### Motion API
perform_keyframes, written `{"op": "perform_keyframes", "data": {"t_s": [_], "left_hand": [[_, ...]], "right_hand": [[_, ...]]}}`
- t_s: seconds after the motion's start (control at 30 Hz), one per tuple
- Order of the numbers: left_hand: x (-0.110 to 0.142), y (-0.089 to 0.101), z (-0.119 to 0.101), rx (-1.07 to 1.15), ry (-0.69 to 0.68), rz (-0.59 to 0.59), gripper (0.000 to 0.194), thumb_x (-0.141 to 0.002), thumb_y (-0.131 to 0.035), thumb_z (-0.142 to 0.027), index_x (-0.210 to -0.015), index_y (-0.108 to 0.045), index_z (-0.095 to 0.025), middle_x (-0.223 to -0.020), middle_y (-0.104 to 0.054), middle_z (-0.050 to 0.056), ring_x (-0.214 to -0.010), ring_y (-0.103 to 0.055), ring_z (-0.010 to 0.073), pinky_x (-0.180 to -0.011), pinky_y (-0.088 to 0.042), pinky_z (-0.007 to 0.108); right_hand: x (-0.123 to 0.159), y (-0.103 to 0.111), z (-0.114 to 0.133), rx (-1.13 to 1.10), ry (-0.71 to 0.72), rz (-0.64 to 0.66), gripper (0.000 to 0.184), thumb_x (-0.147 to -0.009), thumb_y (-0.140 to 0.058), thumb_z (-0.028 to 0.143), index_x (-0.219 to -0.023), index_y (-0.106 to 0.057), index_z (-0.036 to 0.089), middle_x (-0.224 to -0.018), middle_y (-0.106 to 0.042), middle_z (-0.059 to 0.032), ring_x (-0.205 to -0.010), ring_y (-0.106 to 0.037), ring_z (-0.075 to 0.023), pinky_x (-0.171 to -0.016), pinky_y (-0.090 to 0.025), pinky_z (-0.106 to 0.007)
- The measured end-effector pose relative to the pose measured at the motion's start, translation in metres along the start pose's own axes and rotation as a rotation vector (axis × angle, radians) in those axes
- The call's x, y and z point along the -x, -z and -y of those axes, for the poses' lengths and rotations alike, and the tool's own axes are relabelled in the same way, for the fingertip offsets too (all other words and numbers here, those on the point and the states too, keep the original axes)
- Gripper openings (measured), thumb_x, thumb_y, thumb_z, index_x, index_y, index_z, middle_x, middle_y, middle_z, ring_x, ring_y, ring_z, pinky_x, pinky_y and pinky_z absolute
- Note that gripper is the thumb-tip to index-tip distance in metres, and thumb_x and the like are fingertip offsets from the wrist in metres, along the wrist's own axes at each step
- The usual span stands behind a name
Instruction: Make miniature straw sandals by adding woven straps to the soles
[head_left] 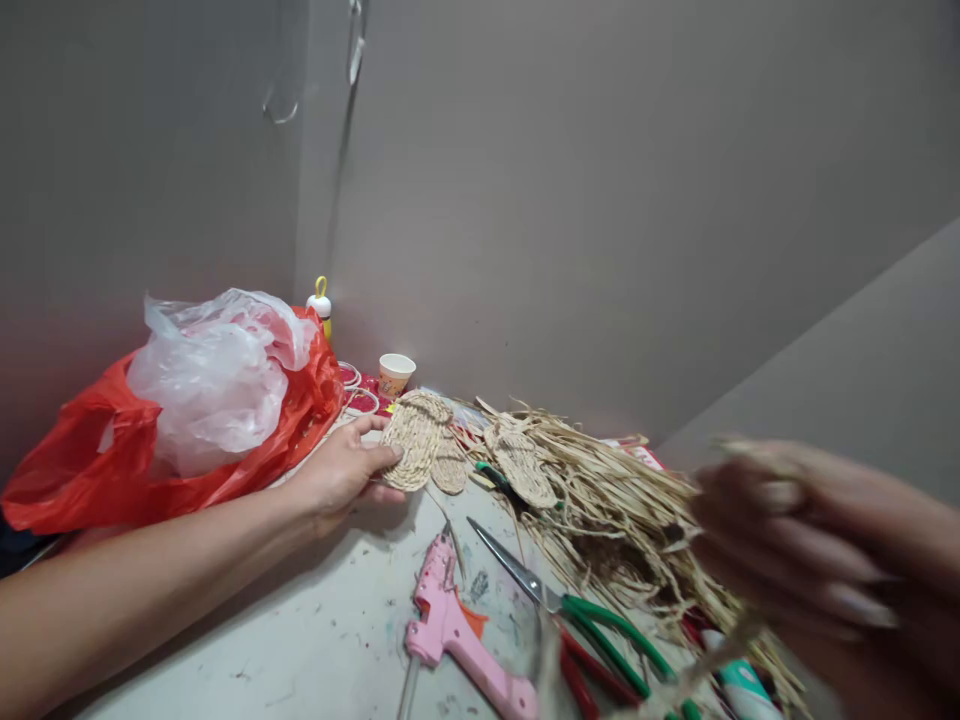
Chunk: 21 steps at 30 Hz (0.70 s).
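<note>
The left hand point(345, 478) pinches a woven straw sole point(411, 445) between thumb and fingers, above the table point(315, 610) and in front of the paper cup point(397, 374); its long axis goes nearly upright in the view, the top leaning slightly to the right. The right hand point(810, 540), blurred at the right side, has its fingers curled close together around a straw strand point(731, 640).
</note>
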<state>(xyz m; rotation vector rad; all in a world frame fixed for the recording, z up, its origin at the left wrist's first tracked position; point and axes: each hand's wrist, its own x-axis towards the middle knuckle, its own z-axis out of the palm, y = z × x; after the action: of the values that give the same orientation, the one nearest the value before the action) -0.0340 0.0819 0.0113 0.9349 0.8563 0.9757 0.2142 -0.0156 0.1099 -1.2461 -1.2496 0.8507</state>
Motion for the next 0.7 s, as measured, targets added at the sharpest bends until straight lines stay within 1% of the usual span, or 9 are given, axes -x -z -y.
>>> {"op": "perform_keyframes", "data": {"t_s": [0.03,0.1,0.17,0.23,0.3,0.4,0.47,0.6,0.7], "left_hand": [[0.002,-0.002,-0.001,-0.005,-0.011,0.014,0.032,-0.073,-0.067,-0.017,-0.101,-0.052,-0.019,-0.075,-0.058,-0.002,-0.059,-0.055,0.0084,-0.056,-0.055,0.024],[0.008,-0.006,-0.002,-0.030,-0.018,0.055,0.029,-0.072,-0.068,-0.019,-0.098,-0.055,-0.016,-0.078,-0.058,0.000,-0.063,-0.055,0.0091,-0.057,-0.055,0.023],[0.015,-0.011,-0.003,-0.049,-0.027,0.083,0.025,-0.072,-0.068,-0.022,-0.093,-0.056,-0.014,-0.074,-0.055,-0.001,-0.062,-0.053,0.0091,-0.054,-0.053,0.022],[0.021,-0.015,-0.002,-0.053,-0.058,0.087,0.025,-0.072,-0.069,-0.024,-0.091,-0.056,-0.014,-0.070,-0.052,-0.003,-0.059,-0.048,0.0083,-0.051,-0.052,0.022],[0.025,-0.018,0.000,-0.050,-0.098,0.104,0.025,-0.072,-0.068,-0.024,-0.092,-0.057,-0.014,-0.066,-0.049,-0.004,-0.057,-0.046,0.0078,-0.050,-0.052,0.022],[0.028,-0.021,0.004,-0.045,-0.111,0.127,0.024,-0.073,-0.067,-0.023,-0.094,-0.057,-0.015,-0.062,-0.046,-0.006,-0.054,-0.047,0.0076,-0.051,-0.052,0.023],[0.031,-0.023,0.005,-0.043,-0.092,0.141,0.025,-0.072,-0.067,-0.023,-0.093,-0.057,-0.015,-0.063,-0.050,-0.006,-0.054,-0.050,0.0078,-0.052,-0.052,0.023],[0.037,-0.028,0.006,-0.052,-0.062,0.219,0.021,-0.074,-0.065,-0.024,-0.089,-0.056,-0.014,-0.072,-0.061,0.001,-0.059,-0.057,0.0100,-0.054,-0.050,0.022],[0.040,-0.031,0.010,-0.049,-0.072,0.245,0.018,-0.076,-0.063,-0.024,-0.088,-0.055,-0.014,-0.070,-0.062,0.001,-0.057,-0.058,0.0094,-0.054,-0.046,0.021]], "right_hand": [[0.001,-0.010,-0.004,-0.114,-0.119,0.118,0.029,-0.073,-0.068,0.043,-0.057,-0.058,0.020,-0.042,-0.036,0.0054,-0.033,-0.028,-0.0053,-0.033,-0.019,-0.021],[0.002,-0.034,-0.018,-0.178,-0.255,0.235,0.028,-0.074,-0.070,0.043,-0.066,-0.062,0.018,-0.043,-0.042,0.0059,-0.035,-0.029,-0.0025,-0.036,-0.020,-0.018],[0.001,-0.057,-0.034,-0.169,-0.270,0.346,0.030,-0.076,-0.070,0.042,-0.066,-0.059,0.016,-0.047,-0.051,0.0046,-0.036,-0.036,-0.0017,-0.038,-0.025,-0.016],[0.001,-0.072,-0.046,-0.137,-0.252,0.405,0.033,-0.079,-0.068,0.043,-0.064,-0.057,0.016,-0.049,-0.056,0.0035,-0.038,-0.043,-0.0026,-0.041,-0.031,-0.015],[0.002,-0.080,-0.054,-0.099,-0.229,0.423,0.034,-0.080,-0.066,0.044,-0.064,-0.056,0.016,-0.051,-0.059,0.0029,-0.040,-0.047,-0.0038,-0.042,-0.035,-0.015],[0.004,-0.082,-0.058,-0.082,-0.195,0.398,0.034,-0.082,-0.063,0.044,-0.065,-0.056,0.016,-0.052,-0.059,0.0030,-0.041,-0.049,-0.0046,-0.044,-0.038,-0.015],[0.005,-0.081,-0.059,-0.079,-0.176,0.381,0.034,-0.083,-0.062,0.044,-0.065,-0.057,0.016,-0.052,-0.060,0.0030,-0.042,-0.049,-0.0047,-0.045,-0.039,-0.015],[0.007,-0.084,-0.060,-0.050,-0.144,0.371,0.034,-0.085,-0.059,0.043,-0.065,-0.056,0.016,-0.054,-0.060,0.0031,-0.042,-0.049,-0.0043,-0.047,-0.039,-0.016],[0.009,-0.089,-0.059,-0.052,-0.153,0.360,0.035,-0.085,-0.058,0.044,-0.064,-0.056,0.016,-0.050,-0.058,0.0034,-0.041,-0.050,-0.0054,-0.044,-0.038,-0.016]]}}
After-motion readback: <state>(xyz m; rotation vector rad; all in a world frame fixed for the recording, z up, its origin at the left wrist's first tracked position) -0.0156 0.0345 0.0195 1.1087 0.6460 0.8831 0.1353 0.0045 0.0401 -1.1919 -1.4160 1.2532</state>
